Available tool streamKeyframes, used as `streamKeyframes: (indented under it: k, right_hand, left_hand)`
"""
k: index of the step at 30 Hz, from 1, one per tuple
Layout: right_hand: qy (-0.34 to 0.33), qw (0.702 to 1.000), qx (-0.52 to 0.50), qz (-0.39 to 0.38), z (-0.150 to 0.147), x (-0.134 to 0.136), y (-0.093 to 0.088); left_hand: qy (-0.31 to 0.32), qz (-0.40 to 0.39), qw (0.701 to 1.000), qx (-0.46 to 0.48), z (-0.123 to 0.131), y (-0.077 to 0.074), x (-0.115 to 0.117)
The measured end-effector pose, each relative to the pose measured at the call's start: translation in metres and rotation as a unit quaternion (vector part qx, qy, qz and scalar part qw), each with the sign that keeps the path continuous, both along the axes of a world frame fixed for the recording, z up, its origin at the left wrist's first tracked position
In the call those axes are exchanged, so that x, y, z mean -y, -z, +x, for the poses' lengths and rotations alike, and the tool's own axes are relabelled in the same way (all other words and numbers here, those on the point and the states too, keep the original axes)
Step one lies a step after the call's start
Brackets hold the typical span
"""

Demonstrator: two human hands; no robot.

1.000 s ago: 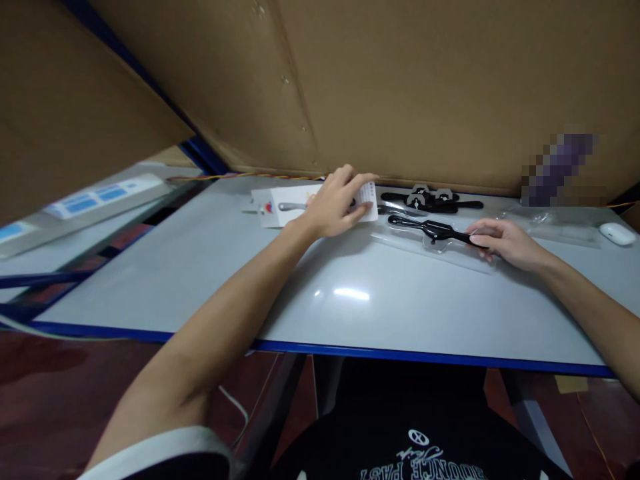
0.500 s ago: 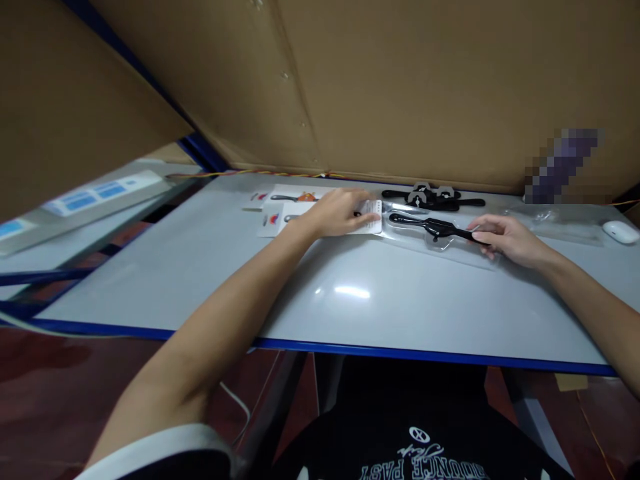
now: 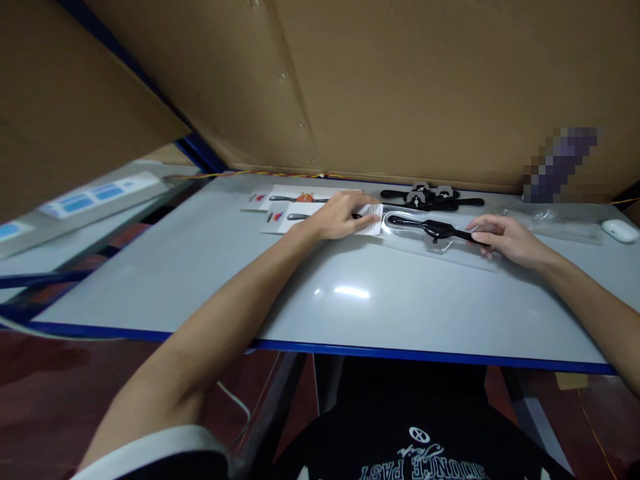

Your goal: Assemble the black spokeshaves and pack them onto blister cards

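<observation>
The left hand (image 3: 345,215) rests over 1 card (image 3: 290,225), grip unclear from here; the right hand (image 3: 507,240) pinches the black tool (image 3: 439,230), best kept level.

the black tool (image 3: 441,230) looks glossy, its packaging (image 3: 457,256) smooth clear plastic; the nearer card (image 3: 287,226) looks like paper, the bench (image 3: 210,267) shiny and smooth, the brown panel (image 3: 425,87) matt.

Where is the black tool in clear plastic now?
In the head view, the black tool is right of centre, in front of the pile of black tools on the table, its right end in the right grip.
</observation>
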State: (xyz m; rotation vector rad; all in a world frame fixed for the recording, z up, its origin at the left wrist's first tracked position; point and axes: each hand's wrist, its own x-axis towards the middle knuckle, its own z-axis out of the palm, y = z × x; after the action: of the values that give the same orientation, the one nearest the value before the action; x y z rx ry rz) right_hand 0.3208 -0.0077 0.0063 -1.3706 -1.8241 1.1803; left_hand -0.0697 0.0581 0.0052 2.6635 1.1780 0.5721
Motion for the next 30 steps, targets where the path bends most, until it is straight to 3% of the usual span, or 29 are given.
streamKeyframes:
  k: [25,30]
  right_hand:
    - [-0.007,0.999,0.028,0.032,-0.008,0.006,-0.002]
    - [0.001,0.996,0.048,0.07,-0.014,0.01,-0.004]
  left_hand:
    - [0.021,0.056,0.998,0.013,0.011,0.008,0.009]
    - [0.027,0.059,0.998,0.001,0.018,0.011,0.016]
